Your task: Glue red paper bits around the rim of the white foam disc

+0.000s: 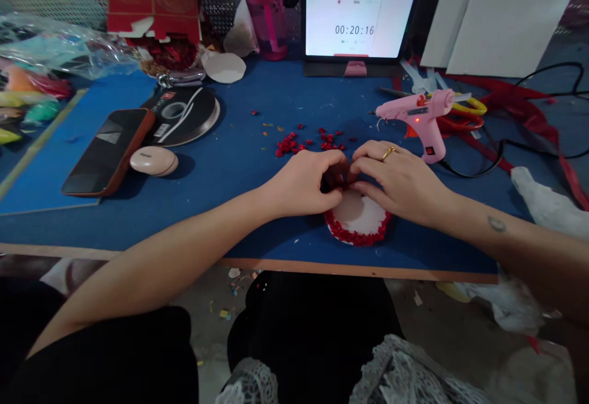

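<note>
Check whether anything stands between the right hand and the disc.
Nothing visible does: the right hand is already at the far edge of the disc. The left hand is beside it there. The glue gun and loose red bits lie beyond, outside that gap.

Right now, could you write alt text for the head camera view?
Two bare hands, left and right, work at the far edge of a white disc rimmed with red pieces. A pink glue gun lies to the right; a lit tablet reading 00:20:16 stands behind.
</note>
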Action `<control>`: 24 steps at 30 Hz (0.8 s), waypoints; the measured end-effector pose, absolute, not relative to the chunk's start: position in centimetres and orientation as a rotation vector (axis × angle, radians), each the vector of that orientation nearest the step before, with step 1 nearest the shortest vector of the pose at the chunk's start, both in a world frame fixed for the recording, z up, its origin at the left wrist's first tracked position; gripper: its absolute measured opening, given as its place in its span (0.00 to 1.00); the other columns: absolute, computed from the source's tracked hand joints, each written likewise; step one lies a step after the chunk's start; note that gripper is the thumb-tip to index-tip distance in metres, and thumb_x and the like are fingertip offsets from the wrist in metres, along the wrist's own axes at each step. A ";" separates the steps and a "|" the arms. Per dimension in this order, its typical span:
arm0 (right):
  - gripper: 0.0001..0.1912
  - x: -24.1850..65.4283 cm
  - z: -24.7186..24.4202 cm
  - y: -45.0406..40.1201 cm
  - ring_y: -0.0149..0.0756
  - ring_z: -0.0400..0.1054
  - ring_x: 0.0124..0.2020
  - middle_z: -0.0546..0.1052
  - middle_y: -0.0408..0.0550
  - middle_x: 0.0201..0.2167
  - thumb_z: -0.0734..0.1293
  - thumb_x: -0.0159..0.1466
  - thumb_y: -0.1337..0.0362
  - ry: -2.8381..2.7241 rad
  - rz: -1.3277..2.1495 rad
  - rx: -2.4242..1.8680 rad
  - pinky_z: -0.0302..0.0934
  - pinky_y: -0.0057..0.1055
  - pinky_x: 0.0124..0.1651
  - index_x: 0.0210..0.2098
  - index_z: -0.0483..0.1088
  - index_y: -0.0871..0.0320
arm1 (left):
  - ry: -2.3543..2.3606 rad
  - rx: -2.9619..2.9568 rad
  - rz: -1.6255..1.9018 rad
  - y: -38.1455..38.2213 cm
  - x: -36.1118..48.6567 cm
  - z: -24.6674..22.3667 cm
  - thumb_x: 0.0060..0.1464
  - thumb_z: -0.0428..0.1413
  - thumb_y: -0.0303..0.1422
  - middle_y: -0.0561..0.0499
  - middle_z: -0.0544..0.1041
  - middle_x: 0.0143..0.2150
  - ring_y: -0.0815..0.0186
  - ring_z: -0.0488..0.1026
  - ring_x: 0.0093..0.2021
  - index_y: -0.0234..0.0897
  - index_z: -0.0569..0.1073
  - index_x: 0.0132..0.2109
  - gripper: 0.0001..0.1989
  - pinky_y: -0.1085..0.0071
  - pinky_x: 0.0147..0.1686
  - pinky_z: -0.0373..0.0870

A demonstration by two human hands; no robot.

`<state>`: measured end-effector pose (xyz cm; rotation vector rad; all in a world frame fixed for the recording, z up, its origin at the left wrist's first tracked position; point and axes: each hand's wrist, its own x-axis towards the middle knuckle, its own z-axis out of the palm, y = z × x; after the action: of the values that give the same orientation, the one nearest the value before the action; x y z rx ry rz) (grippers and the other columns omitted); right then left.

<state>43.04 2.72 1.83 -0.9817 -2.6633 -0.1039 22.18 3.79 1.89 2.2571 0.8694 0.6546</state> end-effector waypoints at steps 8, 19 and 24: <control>0.07 42.8 1.6 2.9 0.45 0.70 0.43 0.74 0.55 0.41 0.61 0.65 0.68 -2.640 -0.079 -0.989 0.63 0.41 0.46 0.37 0.71 0.62 | 0.877 2.254 0.657 3.9 22.3 1.8 0.44 0.55 0.23 0.55 0.76 0.29 0.71 0.73 0.29 0.33 0.72 0.36 0.09 0.75 0.30 0.66; 0.09 42.5 1.6 2.5 0.45 0.69 0.42 0.74 0.57 0.41 0.60 0.66 0.69 -2.674 -0.237 -1.006 0.62 0.41 0.44 0.37 0.72 0.62 | 0.895 2.283 0.655 3.9 22.2 1.8 0.44 0.55 0.24 0.56 0.75 0.29 0.71 0.71 0.28 0.34 0.71 0.35 0.07 0.75 0.30 0.65; 0.09 42.6 1.9 2.4 0.44 0.69 0.44 0.74 0.55 0.42 0.60 0.67 0.66 -2.662 -0.145 -1.053 0.62 0.41 0.46 0.38 0.71 0.60 | 0.901 2.277 0.634 3.8 22.2 2.0 0.44 0.54 0.25 0.55 0.76 0.30 0.70 0.73 0.30 0.35 0.71 0.35 0.08 0.75 0.31 0.66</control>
<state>42.59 2.44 1.88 -1.0533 -2.6617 -0.1448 22.24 3.76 1.99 2.2766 0.9010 0.6337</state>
